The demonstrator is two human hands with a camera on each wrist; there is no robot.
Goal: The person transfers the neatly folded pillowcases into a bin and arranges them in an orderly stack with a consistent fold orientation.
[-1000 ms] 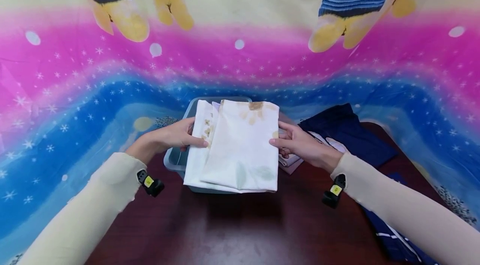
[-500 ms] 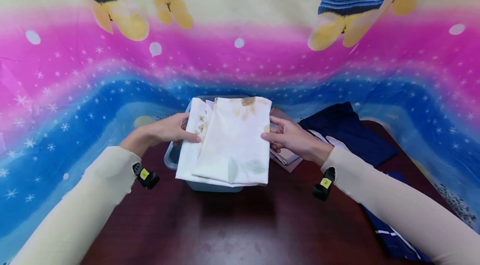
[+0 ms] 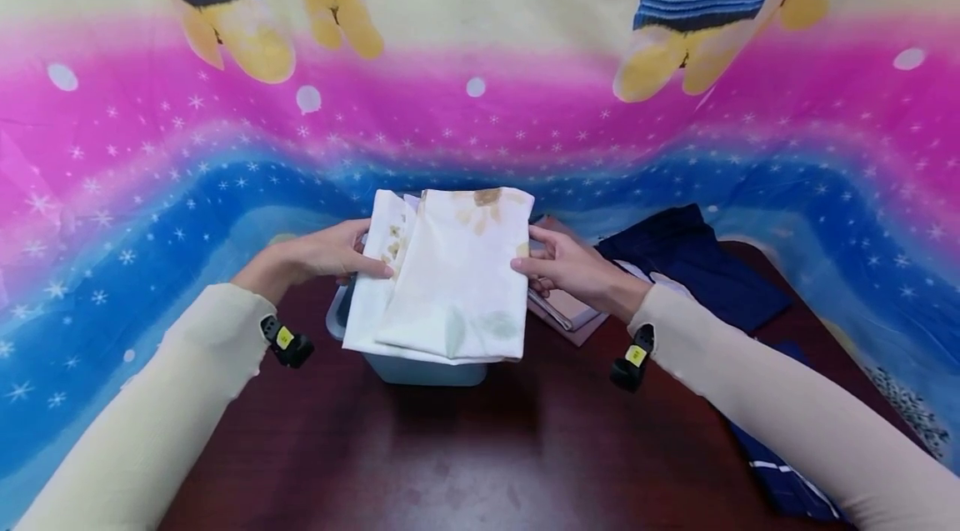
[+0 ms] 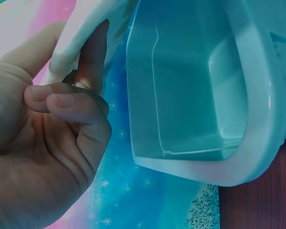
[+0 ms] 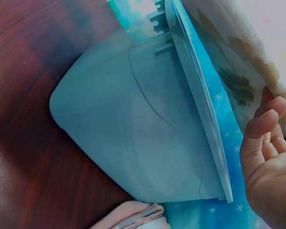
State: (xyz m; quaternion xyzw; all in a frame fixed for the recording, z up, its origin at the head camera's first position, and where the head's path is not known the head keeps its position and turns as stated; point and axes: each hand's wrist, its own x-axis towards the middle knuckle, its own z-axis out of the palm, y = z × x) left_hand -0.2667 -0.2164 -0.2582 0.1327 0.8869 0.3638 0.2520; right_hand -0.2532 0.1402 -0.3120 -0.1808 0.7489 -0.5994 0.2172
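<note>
A folded white cloth [image 3: 465, 281] with pale brown and green floral print is held up by both hands over the grey-blue plastic bin [image 3: 427, 371]. My left hand [image 3: 330, 252] pinches its left edge, thumb on top and fingers beneath. At the right edge, the right hand [image 3: 570, 266] grips it the same way. In the left wrist view the bin's inside [image 4: 195, 95] shows bare walls, with the left hand [image 4: 62, 124] beside its rim. The right wrist view has the right hand [image 5: 271, 148] near the bin's outer wall [image 5: 128, 119], holding the cloth's edge.
A folded pink cloth [image 3: 576, 329] lies on the dark red-brown table [image 3: 450, 464] right of the bin. Navy clothing [image 3: 697, 264] lies behind the right forearm, and a navy piece with white stripes [image 3: 787, 473] at the right front. A patterned curtain [image 3: 480, 131] hangs behind.
Both hands have carried the folded white cloth to the left and slightly away from the body, over the bin. More of the pink cloth now shows on the right.
</note>
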